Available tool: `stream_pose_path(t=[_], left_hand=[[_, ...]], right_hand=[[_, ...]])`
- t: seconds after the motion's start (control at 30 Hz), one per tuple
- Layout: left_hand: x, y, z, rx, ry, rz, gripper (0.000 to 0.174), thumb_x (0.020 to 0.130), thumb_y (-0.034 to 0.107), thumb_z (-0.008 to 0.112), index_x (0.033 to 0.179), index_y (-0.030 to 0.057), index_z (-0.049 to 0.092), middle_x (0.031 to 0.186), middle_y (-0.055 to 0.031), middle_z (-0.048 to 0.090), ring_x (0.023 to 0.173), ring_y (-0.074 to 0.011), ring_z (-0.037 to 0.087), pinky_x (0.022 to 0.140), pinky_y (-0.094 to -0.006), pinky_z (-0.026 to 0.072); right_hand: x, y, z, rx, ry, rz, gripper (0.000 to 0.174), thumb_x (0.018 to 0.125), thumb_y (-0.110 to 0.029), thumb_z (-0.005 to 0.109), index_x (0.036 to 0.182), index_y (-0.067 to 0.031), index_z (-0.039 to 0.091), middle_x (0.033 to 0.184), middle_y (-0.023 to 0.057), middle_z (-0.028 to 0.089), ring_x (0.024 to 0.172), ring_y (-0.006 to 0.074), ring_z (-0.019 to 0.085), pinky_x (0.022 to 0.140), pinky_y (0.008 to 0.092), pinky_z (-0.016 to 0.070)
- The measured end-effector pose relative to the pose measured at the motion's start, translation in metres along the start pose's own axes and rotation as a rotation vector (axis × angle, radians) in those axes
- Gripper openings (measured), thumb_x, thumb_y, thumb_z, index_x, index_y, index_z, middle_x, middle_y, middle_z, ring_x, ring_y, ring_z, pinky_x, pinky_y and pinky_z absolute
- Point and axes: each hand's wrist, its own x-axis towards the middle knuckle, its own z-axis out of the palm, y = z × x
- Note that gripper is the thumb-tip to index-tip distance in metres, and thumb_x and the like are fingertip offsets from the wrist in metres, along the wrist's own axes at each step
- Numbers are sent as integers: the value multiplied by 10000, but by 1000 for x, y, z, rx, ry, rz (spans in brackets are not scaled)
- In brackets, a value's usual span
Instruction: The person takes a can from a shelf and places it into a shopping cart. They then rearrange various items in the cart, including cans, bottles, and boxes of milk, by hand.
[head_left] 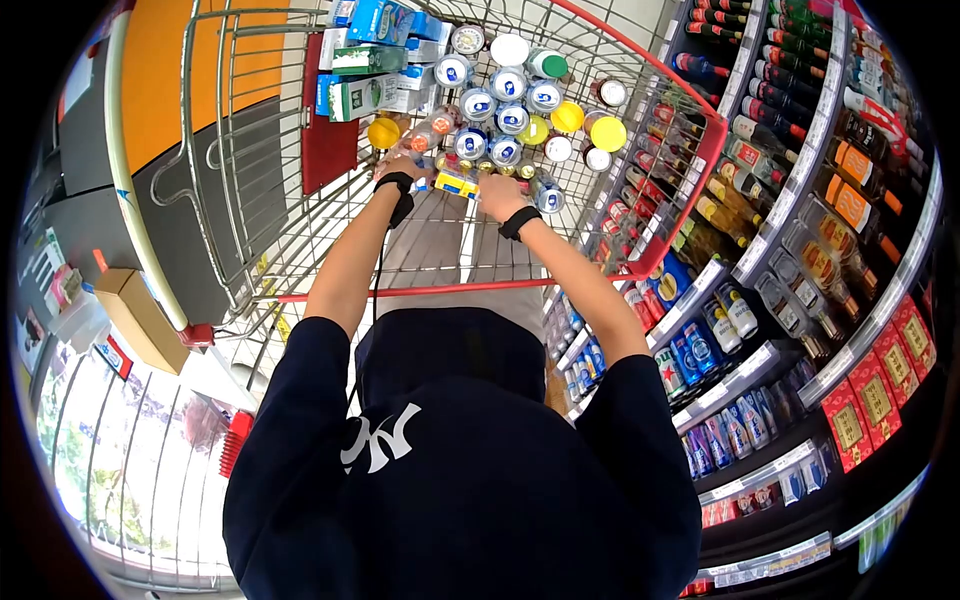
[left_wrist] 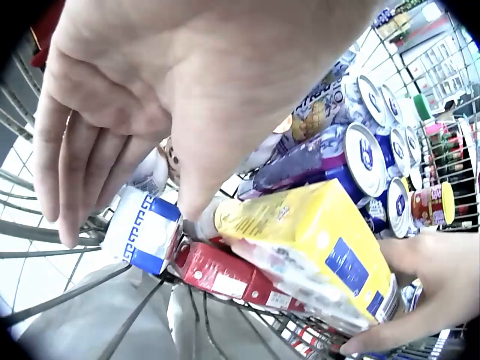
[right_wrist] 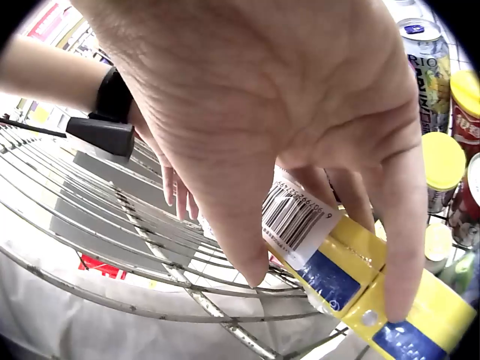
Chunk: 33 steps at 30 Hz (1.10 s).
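A yellow box with blue labels lies at the near end of the shopping cart, among cans and packets. My right hand grips one end of it; in the right wrist view a finger lies along the yellow side, near a white barcode label. My left hand hangs over the cart with its fingers extended downward. Its thumb tip is right by a white-and-blue packet. Beside that packet sits a red box, partly under the yellow box.
Several silver-topped cans stand upright in the cart, with yellow-lidded jars to their right. Blue and green cartons pile up at the left. The cart's red rim runs close to shelves of bottles.
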Motion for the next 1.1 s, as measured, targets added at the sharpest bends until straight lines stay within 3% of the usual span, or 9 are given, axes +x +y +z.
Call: stream_pose_path(t=[0.1,0.2,0.27,0.33,0.47,0.73,0.9,1.0,1.1], left_hand=[[-65,42,-55,-107,-135,-72,822,679,599,643,1281,47,548,1315,-193,539,1240,-298,495,1004,-358,406],[80,-19,55,-478,-193,190,815,678,617,627,1284,77,552,1282,-181,567,1183,-263,543,1004,-356,400],[75,-23,38,-248,-357,416,805,678,634,615,1290,113,554,1315,-172,538,1204,-270,512,1009,-383,387],[125,-43,79,-252,-191,232,677,700,362,752,1274,106,502,1228,-52,578,1167,-197,495,993,-315,380],[51,-3,34,-498,-155,-19,866,626,409,806,1333,73,435,1282,-88,544,1209,-209,470,1023,-319,357],[14,15,9,-28,-60,-208,1215,480,548,730,1492,117,212,1481,-167,310,1345,-297,320,1093,-412,286],[66,-20,35,-352,-598,37,509,732,368,720,1109,51,595,1004,-86,652,811,-174,631,674,-324,551],[20,-20,-3,-585,-595,-146,401,713,351,727,963,63,601,849,-67,637,617,-151,604,515,-292,543],[-26,-3,-56,-198,-453,-25,429,698,404,723,892,38,610,867,-81,638,739,-184,618,623,-322,520]], right_hand=[[3,-1,-1,15,-18,53,462,677,-200,733,1054,10,568,862,168,679,817,328,671,688,415,543],[-3,-3,-9,42,-47,65,479,677,-221,745,1058,9,566,880,175,679,830,331,670,697,418,543],[-4,-2,-15,62,-53,57,490,680,-235,748,1063,8,563,889,178,678,834,332,670,702,420,543],[-6,-3,-19,87,-65,62,517,683,-263,747,1079,11,556,902,184,676,842,339,667,712,423,543],[-4,4,-13,132,-46,66,562,679,-305,748,1094,16,549,902,186,675,842,346,665,716,430,541],[-7,7,-18,193,-111,85,571,669,-358,752,1056,23,576,930,195,672,860,351,660,740,435,535],[-7,7,-26,204,-147,85,576,664,-373,755,1051,18,583,936,200,670,869,345,660,746,434,532],[-7,11,-24,226,-138,74,595,655,-382,758,1063,13,579,942,196,671,871,342,660,753,429,527],[-9,12,-31,272,-183,105,592,668,-392,736,1073,6,568,951,197,672,871,342,662,750,426,521]])
